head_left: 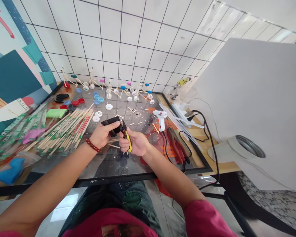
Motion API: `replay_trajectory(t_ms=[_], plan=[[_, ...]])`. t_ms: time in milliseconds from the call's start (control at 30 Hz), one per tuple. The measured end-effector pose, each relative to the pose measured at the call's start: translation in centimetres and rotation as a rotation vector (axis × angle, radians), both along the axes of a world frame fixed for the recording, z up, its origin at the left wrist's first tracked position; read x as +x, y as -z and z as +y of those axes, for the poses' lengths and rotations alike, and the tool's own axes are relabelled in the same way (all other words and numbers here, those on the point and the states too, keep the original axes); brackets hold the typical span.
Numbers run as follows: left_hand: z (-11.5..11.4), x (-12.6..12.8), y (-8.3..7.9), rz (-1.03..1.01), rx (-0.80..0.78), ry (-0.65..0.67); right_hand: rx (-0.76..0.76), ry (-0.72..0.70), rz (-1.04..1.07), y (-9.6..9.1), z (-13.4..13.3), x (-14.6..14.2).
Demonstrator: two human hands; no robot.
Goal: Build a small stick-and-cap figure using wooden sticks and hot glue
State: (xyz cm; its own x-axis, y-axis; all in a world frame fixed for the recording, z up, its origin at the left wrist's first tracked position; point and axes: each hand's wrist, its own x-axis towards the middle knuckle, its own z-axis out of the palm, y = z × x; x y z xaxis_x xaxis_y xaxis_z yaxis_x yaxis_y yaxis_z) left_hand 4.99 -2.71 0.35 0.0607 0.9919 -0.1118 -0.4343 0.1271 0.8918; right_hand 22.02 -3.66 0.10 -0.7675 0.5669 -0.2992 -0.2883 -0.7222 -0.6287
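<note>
Head view: left hand (102,134) closed on a black strip (111,124), right hand (136,144) gripping a yellow cutter (129,142) at it above the near glass table (100,168), seemingly mid-cut; the strip must be held taut.

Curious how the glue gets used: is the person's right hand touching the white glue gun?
Apart. The head view shows the glue gun standing on the table, a clear gap from the right hand, which grips a yellow-handled tool.
</note>
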Motion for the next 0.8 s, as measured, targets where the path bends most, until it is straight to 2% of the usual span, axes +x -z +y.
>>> replay_trajectory(t_ms=[233,467,700,800], plan=[[-0.01,0.26,-0.10,-0.035,-0.041,-0.078,-0.026,0.009,-0.014,0.13,-0.11,-0.27],[0.02,0.45,-0.23,-0.027,-0.045,-0.069,-0.054,0.049,-0.066,0.12,0.04,-0.39],[0.15,0.10,-0.24,-0.052,-0.061,-0.031,-0.016,0.049,-0.107,0.28,0.06,-0.53],[0.36,-0.07,0.00,-0.054,-0.070,-0.061,-0.003,0.040,-0.117,0.50,0.06,-0.57]])
